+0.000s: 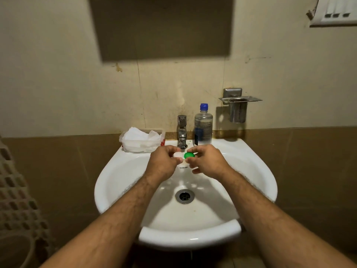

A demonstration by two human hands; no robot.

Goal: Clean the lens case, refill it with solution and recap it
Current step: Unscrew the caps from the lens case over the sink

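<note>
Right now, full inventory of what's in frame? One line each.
lens case: 1, white body with a green cap and a white cap, held over the sink under the tap
solution bottle: 1, clear with blue cap, on the sink ledge right of the tap
tap: 1, chrome, back centre of the sink
tissue box: 1, clear with white tissues, sink ledge left of the tap
sink: 1, white, wall-mounted, chrome drain
tumbler holder: 1, steel, on the wall at right
switch panel: 1, white, top right
hands: 2, left and right both pinching the lens case
</note>
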